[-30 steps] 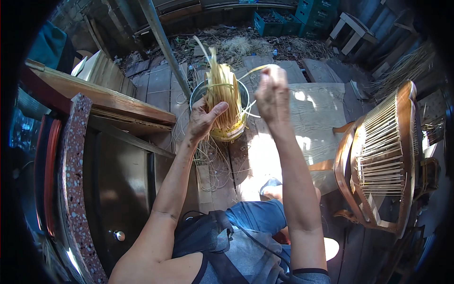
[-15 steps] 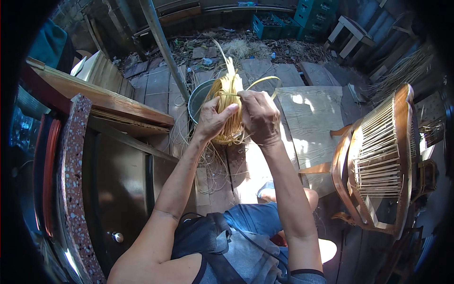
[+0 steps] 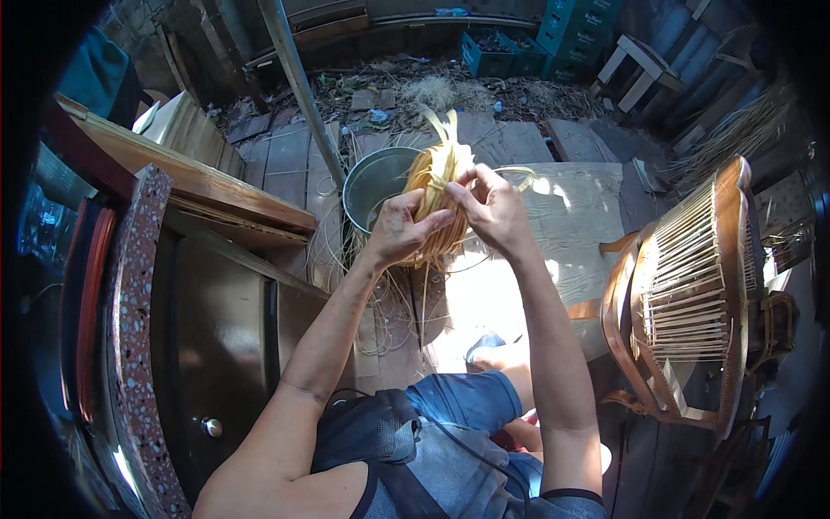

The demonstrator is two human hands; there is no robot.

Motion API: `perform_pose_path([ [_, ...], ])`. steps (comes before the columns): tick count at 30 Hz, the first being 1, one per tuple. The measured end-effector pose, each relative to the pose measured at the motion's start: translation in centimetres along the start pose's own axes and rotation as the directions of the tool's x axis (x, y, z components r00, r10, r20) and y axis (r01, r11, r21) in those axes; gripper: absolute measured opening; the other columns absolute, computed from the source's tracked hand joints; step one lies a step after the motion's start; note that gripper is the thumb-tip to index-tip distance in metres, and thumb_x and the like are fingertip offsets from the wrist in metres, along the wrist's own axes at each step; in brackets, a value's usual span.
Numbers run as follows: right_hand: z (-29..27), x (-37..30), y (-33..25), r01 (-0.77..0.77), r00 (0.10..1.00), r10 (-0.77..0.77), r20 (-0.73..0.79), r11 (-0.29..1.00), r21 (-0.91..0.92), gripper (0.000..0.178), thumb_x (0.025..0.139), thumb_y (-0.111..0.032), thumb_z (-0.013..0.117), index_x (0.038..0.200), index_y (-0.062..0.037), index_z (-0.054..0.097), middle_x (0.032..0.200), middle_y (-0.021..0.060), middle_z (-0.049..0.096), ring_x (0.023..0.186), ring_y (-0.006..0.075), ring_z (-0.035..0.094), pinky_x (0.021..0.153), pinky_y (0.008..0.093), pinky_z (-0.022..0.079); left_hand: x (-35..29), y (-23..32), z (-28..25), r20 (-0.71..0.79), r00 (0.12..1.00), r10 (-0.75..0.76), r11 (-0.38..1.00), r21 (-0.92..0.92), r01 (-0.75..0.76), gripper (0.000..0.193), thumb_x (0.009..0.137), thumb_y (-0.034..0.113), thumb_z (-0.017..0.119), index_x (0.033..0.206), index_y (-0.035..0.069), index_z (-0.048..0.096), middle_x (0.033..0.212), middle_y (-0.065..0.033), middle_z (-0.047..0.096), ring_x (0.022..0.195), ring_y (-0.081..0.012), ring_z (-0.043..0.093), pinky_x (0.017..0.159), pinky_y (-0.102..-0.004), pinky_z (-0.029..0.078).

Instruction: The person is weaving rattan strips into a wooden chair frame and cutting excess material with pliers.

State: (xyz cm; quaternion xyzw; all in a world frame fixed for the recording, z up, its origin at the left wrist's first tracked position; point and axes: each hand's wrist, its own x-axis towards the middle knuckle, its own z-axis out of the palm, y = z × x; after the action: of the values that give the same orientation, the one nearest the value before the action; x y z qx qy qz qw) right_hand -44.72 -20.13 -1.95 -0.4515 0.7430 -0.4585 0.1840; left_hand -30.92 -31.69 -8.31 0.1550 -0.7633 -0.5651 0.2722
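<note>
A looped bundle of yellow cane strips (image 3: 442, 166) is held up in front of me, its loose ends sticking up at the top. My left hand (image 3: 403, 230) is closed round the bundle's near left side, thumb across the front. My right hand (image 3: 494, 209) pinches a cane strip at the bundle's tied neck, fingers bent; the strip's tail (image 3: 517, 170) sticks out to the right behind this hand. Just behind and left of the bundle stands a round metal bucket (image 3: 367, 180), apart from my hands.
At right, a wooden chair (image 3: 683, 277) with partly woven cane lies tipped. A plywood sheet (image 3: 579, 212) lies on the plank floor. Cabinet doors (image 3: 216, 320) and stacked boards (image 3: 199, 182) line the left. A metal pole (image 3: 303, 86) rises beside the bucket; crates (image 3: 488, 54) stand far back.
Both hands and the bundle have shifted slightly right, uncovering more of the bucket. The bundle has turned and leans differently. My right hand has rolled, its thumb and fingers now pinching the strip in view.
</note>
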Motion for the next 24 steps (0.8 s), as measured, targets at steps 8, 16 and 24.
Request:
perform_pose_path([
  [8,-4.0,-0.3,-4.9,0.225,0.923,-0.373,0.094,0.721,0.655,0.021,0.089,-0.025,0.072,0.090,-0.0047,0.072,0.071,-0.0003,0.065,0.065,0.0068,0.058,0.058,0.0210,0.045,-0.4,-0.9,0.8,0.010,0.995,-0.097,0.912,0.400,0.084,0.025,0.086,0.033,0.070,0.089,0.008,0.064,0.069,-0.0021,0.062,0.063,-0.0149,0.059,0.059,-0.0338,0.049],
  [16,-10.4,-0.8,0.9,-0.078,0.957,-0.138,-0.256,0.725,-0.684,0.035,0.088,-0.028,0.068,0.110,-0.0009,0.065,0.099,0.0179,0.068,0.092,0.0279,0.068,0.081,0.0369,0.052,-0.6,-1.8,-1.1,-0.081,0.989,-0.123,0.955,-0.281,0.096,0.026,0.093,0.022,0.065,0.109,0.001,0.064,0.094,-0.0076,0.070,0.083,-0.0162,0.069,0.075,-0.0277,0.058],
  [24,-2.1,-4.5,4.3,-0.035,0.982,0.042,-0.182,0.998,0.046,0.037,0.093,-0.021,0.061,0.125,-0.0034,0.059,0.119,0.0169,0.064,0.098,0.0275,0.067,0.086,0.0366,0.053,-0.2,-0.3,-3.2,0.002,0.994,-0.114,0.526,-0.848,0.062,0.043,0.097,0.034,0.056,0.124,0.000,0.053,0.118,-0.0128,0.063,0.105,-0.0222,0.065,0.090,-0.0397,0.056],
])
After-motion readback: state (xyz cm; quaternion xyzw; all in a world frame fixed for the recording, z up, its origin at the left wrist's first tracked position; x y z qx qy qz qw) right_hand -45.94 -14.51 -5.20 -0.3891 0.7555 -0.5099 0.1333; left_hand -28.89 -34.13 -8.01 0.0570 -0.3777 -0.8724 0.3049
